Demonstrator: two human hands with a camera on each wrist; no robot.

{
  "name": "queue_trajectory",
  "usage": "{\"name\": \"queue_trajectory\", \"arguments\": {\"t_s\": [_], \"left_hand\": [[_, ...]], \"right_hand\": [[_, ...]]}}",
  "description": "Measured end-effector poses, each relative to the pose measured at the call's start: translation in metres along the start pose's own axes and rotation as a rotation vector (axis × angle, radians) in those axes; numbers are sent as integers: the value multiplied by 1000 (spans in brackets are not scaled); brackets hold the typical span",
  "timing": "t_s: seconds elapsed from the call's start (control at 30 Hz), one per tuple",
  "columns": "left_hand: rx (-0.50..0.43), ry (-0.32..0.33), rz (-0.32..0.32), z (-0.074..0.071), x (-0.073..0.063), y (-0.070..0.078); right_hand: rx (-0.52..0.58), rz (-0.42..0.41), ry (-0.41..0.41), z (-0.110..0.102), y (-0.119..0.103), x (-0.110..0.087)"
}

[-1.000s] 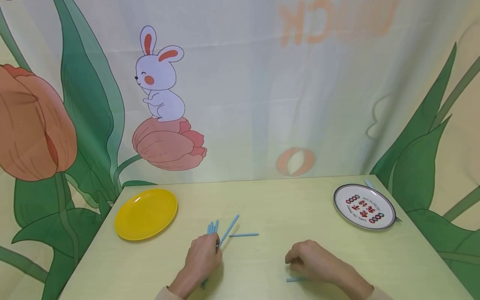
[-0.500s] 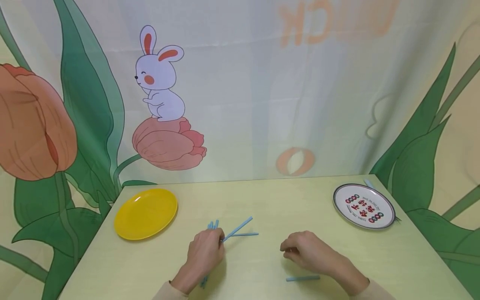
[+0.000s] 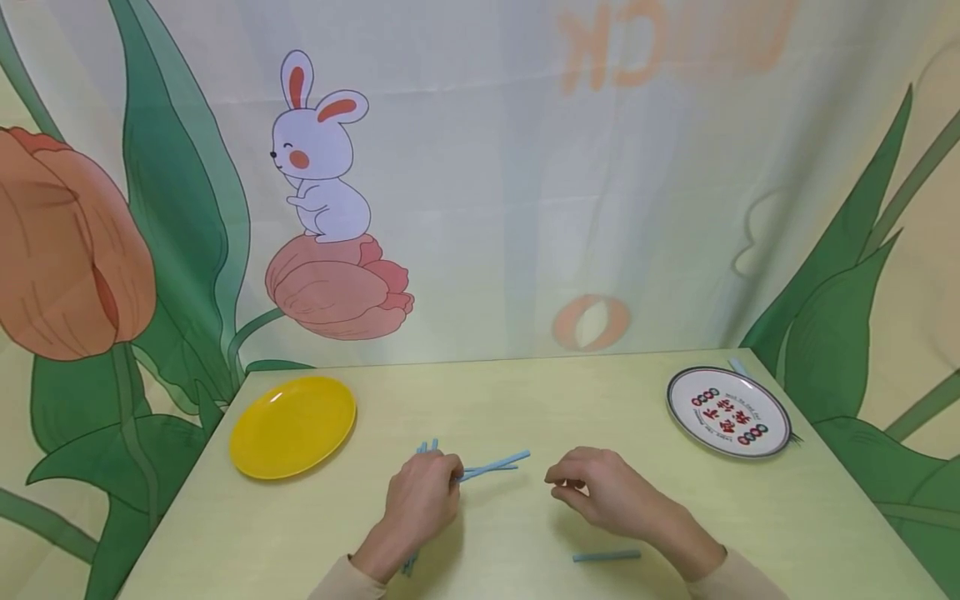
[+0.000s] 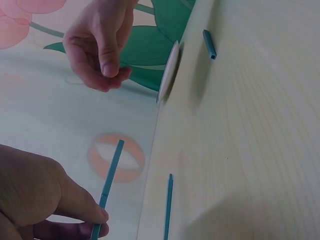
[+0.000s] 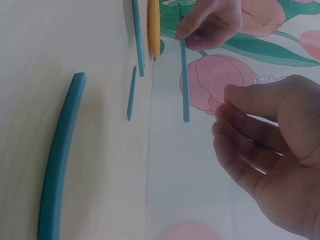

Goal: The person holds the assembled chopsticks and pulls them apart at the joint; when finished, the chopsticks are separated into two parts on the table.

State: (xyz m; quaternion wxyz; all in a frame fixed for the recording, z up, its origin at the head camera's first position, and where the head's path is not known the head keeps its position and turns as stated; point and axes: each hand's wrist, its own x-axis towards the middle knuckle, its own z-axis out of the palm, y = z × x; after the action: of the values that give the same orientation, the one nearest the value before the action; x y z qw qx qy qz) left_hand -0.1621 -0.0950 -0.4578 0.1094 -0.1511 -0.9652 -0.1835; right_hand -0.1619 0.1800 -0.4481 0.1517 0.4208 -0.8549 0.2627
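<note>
My left hand [image 3: 422, 493] pinches one end of a thin blue stick [image 4: 114, 167] between thumb and fingertips. In the head view the stick's free end points right, toward my right hand [image 3: 607, 492]. In both wrist views the stick is raised off the table. Several more blue sticks [image 3: 423, 447] lie together below my left hand, partly hidden by it. Another stick [image 4: 168, 205] lies on the table beneath the held one. Loosely curled, the right hand's fingers hold nothing, thumb near the fingertips. A single stick [image 3: 606, 556] lies in front of that hand.
A yellow plate [image 3: 292, 429] stands at the table's back left. At the back right is a white plate [image 3: 729, 413] with red print and a dark rim; a light blue piece [image 3: 738, 367] sticks out behind it. A printed curtain [image 3: 487, 208] hangs along the back edge.
The stick in my left hand has swung from pointing up and away to pointing right. My left hand has shifted slightly right; my right hand has moved up and left, away from the stick near it.
</note>
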Motion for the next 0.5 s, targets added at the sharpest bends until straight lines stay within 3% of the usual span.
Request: {"name": "queue_trajectory", "arguments": {"t_s": [0.5], "left_hand": [[36,-39,103,-2,4,9]], "right_hand": [[-67,-30,24,0,-2,13]]}}
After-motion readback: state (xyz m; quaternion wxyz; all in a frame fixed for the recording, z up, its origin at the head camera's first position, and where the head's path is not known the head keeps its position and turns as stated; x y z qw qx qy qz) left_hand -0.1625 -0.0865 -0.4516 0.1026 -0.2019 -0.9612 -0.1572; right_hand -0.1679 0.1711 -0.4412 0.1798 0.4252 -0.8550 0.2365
